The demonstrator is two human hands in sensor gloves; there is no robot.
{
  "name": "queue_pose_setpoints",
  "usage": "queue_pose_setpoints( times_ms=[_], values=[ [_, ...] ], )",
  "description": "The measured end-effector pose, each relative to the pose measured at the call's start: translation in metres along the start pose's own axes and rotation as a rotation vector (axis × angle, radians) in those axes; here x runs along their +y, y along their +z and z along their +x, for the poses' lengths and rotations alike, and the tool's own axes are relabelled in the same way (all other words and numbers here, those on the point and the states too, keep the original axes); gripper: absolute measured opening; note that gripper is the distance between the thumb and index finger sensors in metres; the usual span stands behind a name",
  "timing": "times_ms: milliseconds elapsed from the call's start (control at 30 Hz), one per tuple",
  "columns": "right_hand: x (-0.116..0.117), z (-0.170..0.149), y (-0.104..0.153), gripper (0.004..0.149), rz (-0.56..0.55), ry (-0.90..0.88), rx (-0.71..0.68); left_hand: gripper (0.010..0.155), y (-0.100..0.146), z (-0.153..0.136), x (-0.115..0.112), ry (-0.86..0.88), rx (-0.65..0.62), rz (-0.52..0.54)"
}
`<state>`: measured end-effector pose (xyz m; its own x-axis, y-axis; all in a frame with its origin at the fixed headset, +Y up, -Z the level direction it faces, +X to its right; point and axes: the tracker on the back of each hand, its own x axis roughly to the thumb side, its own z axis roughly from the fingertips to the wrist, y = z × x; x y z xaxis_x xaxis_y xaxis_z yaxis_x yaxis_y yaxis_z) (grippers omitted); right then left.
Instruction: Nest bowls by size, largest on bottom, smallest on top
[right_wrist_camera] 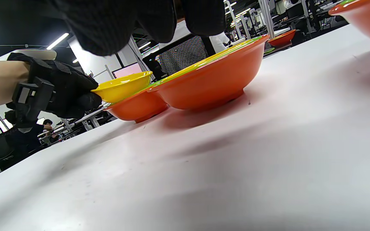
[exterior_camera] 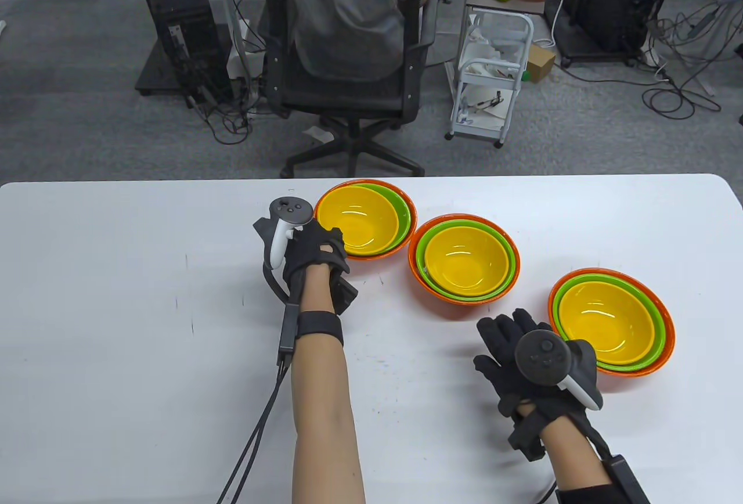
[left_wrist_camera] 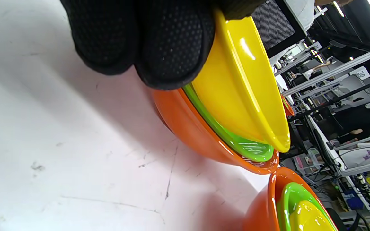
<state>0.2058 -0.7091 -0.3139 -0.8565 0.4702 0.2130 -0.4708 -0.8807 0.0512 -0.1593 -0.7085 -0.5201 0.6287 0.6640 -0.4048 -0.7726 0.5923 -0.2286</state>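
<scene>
Bowls sit in three nested stacks on the white table [exterior_camera: 116,324], each one orange at the bottom, green in the middle and yellow on top. Your left hand [exterior_camera: 313,254] is at the far stack, around 12 o'clock on the table, and its fingers [left_wrist_camera: 172,48] grasp the near-left rim of the yellow bowl [exterior_camera: 357,227]. That bowl sits off-center, pushed toward 9 o'clock inside its green bowl [exterior_camera: 397,216], and the wrist views show it tilted, its gripped edge raised above the orange bowl [exterior_camera: 406,202] below. Just beside that stack, toward 4 o'clock from it, stands the middle stack: a yellow bowl [exterior_camera: 467,260] seated level in a green one [exterior_camera: 511,263], both in an orange one [exterior_camera: 415,263]. The two orange rims look close to touching, but you cannot tell from these views whether they meet. The third stack lies at about 3 o'clock near the table's right edge, with its yellow bowl [exterior_camera: 606,321] in green [exterior_camera: 659,335] in orange [exterior_camera: 670,330]. Your right hand [exterior_camera: 540,364] hovers low over the table just beside that stack, at its 8 o'clock side, fingers spread and released, grasping nothing. Beyond the table, past 12 o'clock, a black office chair [exterior_camera: 348,63] stands on the grey floor, and a small white cart [exterior_camera: 493,80] is at about 1 o'clock.
</scene>
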Motion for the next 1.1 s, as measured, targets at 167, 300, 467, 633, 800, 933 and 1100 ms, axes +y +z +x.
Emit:
queue_pose_setpoints(
  times_ms=[167, 300, 467, 633, 800, 933, 1100],
  values=[
    [0.000, 0.000, 0.000, 0.065, 0.003, -0.004, 0.006, 0.071, -0.001, 0.001, -0.003, -0.029, 0.035, 0.005],
    [0.001, 0.000, 0.000, 0.065, 0.011, -0.008, 0.010, 0.071, 0.003, 0.001, -0.002, -0.022, 0.112, 0.029],
    [0.001, 0.000, 0.000, 0.065, 0.016, -0.009, 0.013, 0.069, 0.006, 0.004, -0.004, -0.091, 0.179, 0.080],
    [0.001, -0.001, 0.000, 0.065, 0.021, -0.012, 0.019, 0.065, 0.007, 0.001, -0.009, -0.115, 0.196, 0.111],
    [0.000, -0.002, -0.001, 0.065, 0.017, -0.015, 0.024, 0.066, 0.012, -0.002, -0.009, -0.122, 0.179, 0.158],
    [-0.001, -0.002, -0.001, 0.065, 0.011, -0.014, 0.024, 0.070, 0.021, -0.003, -0.012, -0.164, 0.120, 0.149],
    [-0.001, 0.000, -0.002, 0.065, 0.003, -0.004, 0.016, 0.072, 0.041, -0.004, -0.014, -0.289, 0.051, 0.110]
  ],
)
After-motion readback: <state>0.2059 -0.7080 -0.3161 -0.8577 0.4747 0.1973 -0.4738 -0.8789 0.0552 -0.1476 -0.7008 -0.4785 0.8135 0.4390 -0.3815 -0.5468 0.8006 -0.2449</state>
